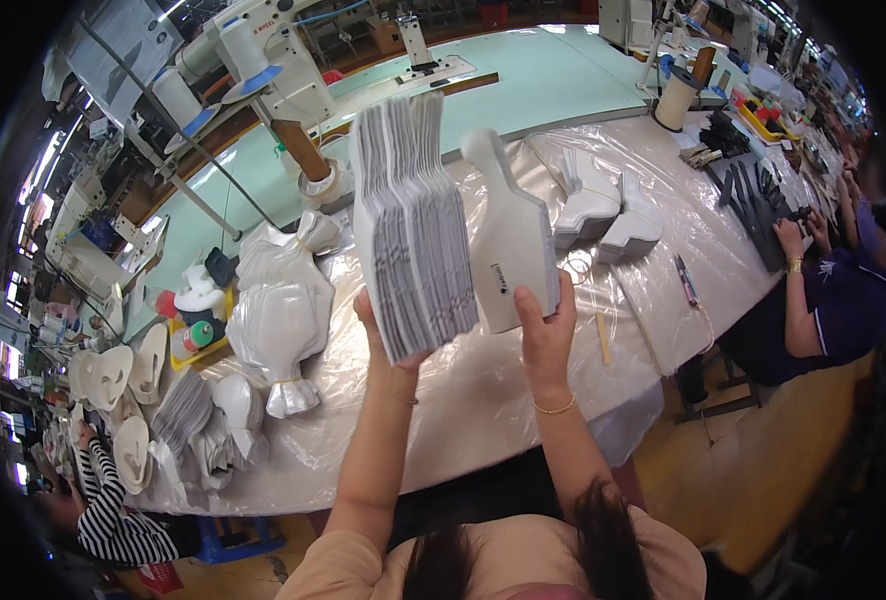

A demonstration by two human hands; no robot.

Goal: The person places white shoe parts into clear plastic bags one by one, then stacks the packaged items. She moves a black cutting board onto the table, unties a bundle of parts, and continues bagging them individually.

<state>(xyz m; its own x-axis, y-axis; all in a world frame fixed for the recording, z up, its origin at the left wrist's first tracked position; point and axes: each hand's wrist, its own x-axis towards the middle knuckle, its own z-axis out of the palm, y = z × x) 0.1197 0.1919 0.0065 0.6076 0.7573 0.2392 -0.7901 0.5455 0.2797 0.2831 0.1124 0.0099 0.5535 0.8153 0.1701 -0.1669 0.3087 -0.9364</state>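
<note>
Two hands are noted in the view I am monitoring remotely, both loaded. The left hand [378, 350] is closed around the lower end of a thick stack of white shaped panels [413, 240], thumb at the side, its other fingers largely hidden. The right hand [548, 335] grips a white narrow-necked panel [516, 245] by its lower right corner, thumb on the front face; whether it is one ply or several I cannot tell.

Governing relation: the narrow-necked panel lies at 3 o'clock from the stack, just beside it; contact at their lower edges cannot be confirmed. Both long axes stand near upright, the panel's neck leaning toward 11 o'clock. From the right fingers the panel extends to 11 o'clock; from the left, the stack rises to 12. The right hand is nearer to the panel.

Both items are held above a plastic-covered table [458, 430]. I record a tied bundle of white pieces [278, 325] at 9 o'clock and two stacks of white cut pieces [631, 225] at 2 o'clock
</note>
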